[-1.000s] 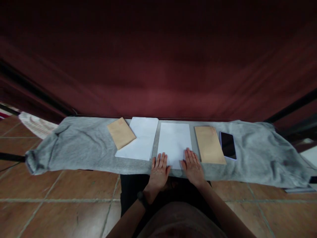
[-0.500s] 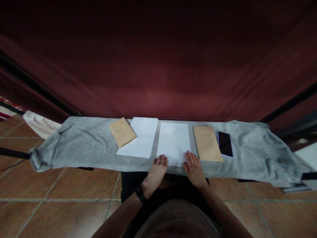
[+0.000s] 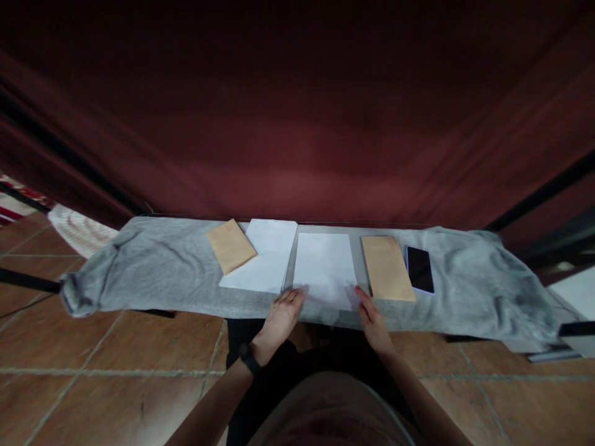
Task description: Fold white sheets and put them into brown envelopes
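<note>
A white sheet of paper (image 3: 324, 263) lies in front of me on the grey cloth (image 3: 162, 266). At its lower left edge is my left hand (image 3: 283, 311), fingers curled together on the margin. My right hand (image 3: 374, 322) grips the lower right edge, its index fingertip at the side of the sheet. Faint dark shapes show through the paper beside both hands. Just left lie more white sheets (image 3: 267, 269), partly covered by a brown envelope (image 3: 231, 246). To the right is another brown envelope (image 3: 388, 267).
A phone (image 3: 420, 269) with a dark screen lies beside the right envelope. The cloth covers a long narrow bench or table. Behind it hangs a dark red curtain-like surface (image 3: 302, 155). Below is a tiled floor (image 3: 153, 371); dark bars stand at both sides.
Both hands have shifted outward, from lying flat on the sheet to its side edges, and their fingers have closed in. The sheet has moved slightly left.
</note>
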The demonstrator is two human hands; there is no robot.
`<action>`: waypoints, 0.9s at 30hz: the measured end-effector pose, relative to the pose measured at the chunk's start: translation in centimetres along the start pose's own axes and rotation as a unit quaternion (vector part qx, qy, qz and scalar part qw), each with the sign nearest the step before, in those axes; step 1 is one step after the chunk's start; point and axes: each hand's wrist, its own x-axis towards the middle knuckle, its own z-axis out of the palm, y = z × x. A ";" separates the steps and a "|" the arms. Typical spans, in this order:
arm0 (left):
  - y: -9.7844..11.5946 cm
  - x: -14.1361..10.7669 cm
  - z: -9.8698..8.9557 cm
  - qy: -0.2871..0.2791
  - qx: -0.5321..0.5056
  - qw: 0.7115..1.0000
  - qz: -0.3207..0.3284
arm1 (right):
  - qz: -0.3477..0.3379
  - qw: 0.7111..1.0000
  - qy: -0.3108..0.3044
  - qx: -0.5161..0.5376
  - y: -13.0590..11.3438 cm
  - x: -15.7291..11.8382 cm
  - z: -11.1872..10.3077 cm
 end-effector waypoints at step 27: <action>-4.0 5.0 1.7 0.121 -0.376 0.898 -0.192 | 0.097 0.987 0.031 -0.127 -0.9 7.0 1.4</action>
